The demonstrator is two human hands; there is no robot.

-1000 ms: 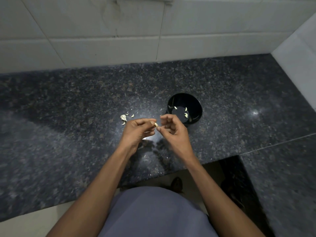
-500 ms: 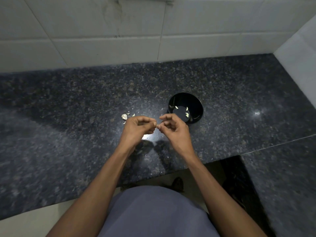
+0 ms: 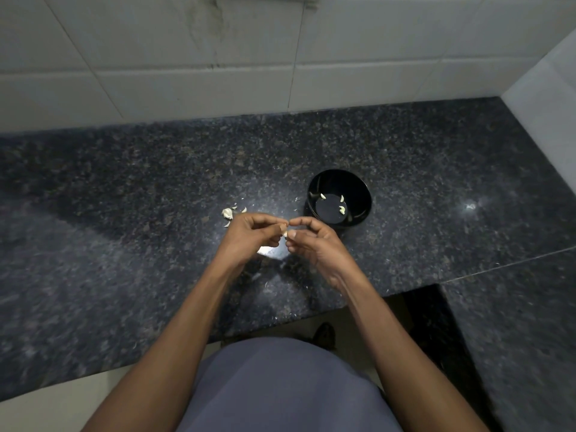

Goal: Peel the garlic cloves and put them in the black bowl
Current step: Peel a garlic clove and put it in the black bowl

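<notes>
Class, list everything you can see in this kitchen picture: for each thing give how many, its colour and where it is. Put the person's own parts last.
black bowl: one, glossy black, on the counter just beyond the right hand.
garlic cloves in the bowl: about three or four, pale cream, near the edge of the bowl's floor.
garlic pile: one small cluster with skin scraps, whitish, on the counter beyond the left hand.
garlic clove: one, pale, pinched between both hands' fingertips.
counter: one, dark speckled granite, across the view.
wall tiles: several, white, behind the counter.
left hand: one, pinches the clove.
right hand: one, pinches the clove.
</notes>
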